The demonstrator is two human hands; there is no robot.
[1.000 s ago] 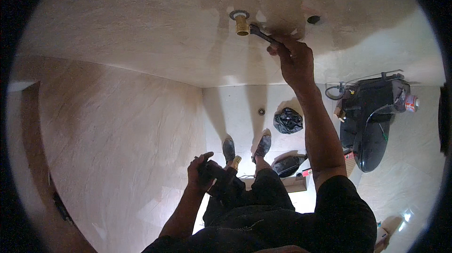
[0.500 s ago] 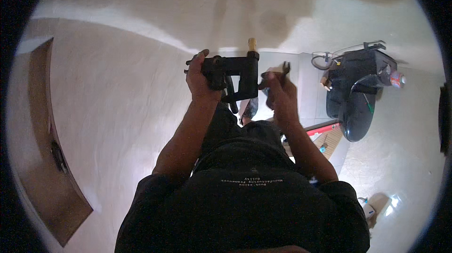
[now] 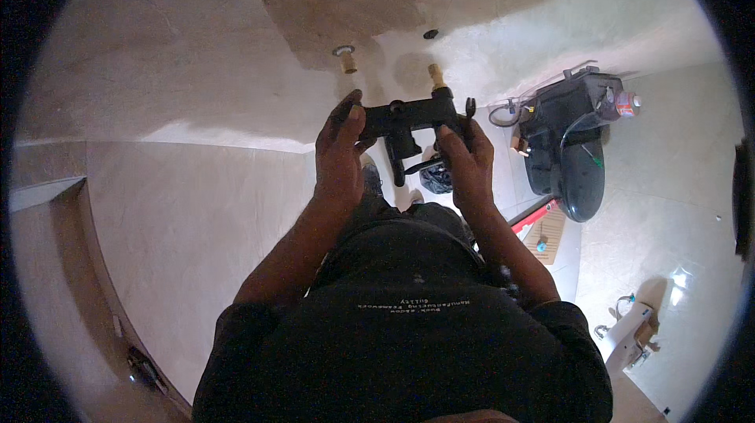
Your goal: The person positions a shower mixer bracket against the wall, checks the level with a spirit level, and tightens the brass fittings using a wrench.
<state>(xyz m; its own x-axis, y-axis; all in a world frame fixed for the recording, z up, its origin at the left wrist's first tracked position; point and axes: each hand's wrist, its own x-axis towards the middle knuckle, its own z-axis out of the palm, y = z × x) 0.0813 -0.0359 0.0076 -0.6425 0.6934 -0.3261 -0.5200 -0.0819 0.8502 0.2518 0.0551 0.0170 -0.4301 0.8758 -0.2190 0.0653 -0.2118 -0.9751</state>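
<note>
A black mixer tap body point(image 3: 401, 118) is held in front of the wall between my two hands. My left hand point(image 3: 338, 151) is wrapped round its left end. On the other side my right hand point(image 3: 470, 163) grips the right end, thumb on the near face. A small dark forked piece point(image 3: 470, 106) sticks up above the right fingers; its kind cannot be made out. From the tap's upper right corner a brass fitting point(image 3: 436, 75) points towards the wall. Another brass fitting point(image 3: 348, 61) juts from the wall to the left, with a dark round hole point(image 3: 430, 34) beside it.
To the right stands a black toilet point(image 3: 582, 179), a bottle point(image 3: 627, 104) with a pinkish label on its tank. A red strip point(image 3: 535, 214) and a brown board point(image 3: 544, 238) lie near it. A white sink point(image 3: 629, 332) is lower right; a brown door point(image 3: 94, 281) is at left.
My right hand has come left onto the tap, which it was apart from before. The tap has tilted, and my left hand has shifted on its end. The whole view has turned.
</note>
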